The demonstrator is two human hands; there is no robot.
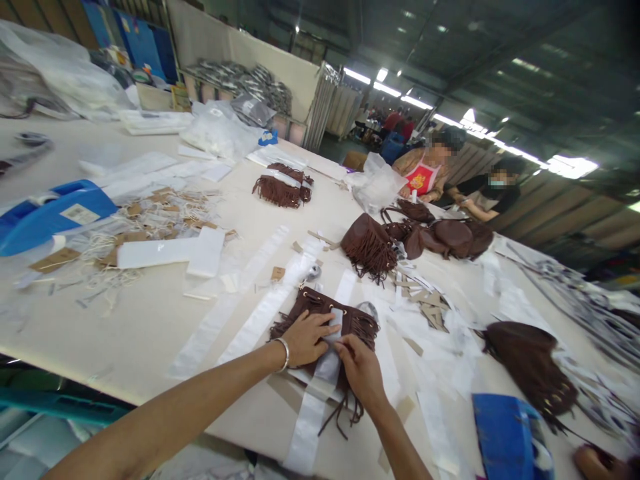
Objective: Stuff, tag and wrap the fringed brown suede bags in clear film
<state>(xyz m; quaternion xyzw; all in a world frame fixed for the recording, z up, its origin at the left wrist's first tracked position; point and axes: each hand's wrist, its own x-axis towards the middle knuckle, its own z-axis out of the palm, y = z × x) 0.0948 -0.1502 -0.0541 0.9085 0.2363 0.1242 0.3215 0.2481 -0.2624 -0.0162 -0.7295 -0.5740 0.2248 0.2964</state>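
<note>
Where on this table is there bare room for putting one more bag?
Free: the tabletop between the white-banded fringed bundle and the fringed brown bag; and, mostly, between the tag heap and the near left table edge. Crowded: right of the right hand, with white strips, cardboard pieces and a blue tape dispenser.

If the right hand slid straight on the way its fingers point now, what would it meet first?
Most likely the left hand, whose fingers lie just ahead on the pale strip across the brown bag, though depth is hard to judge here.
</note>
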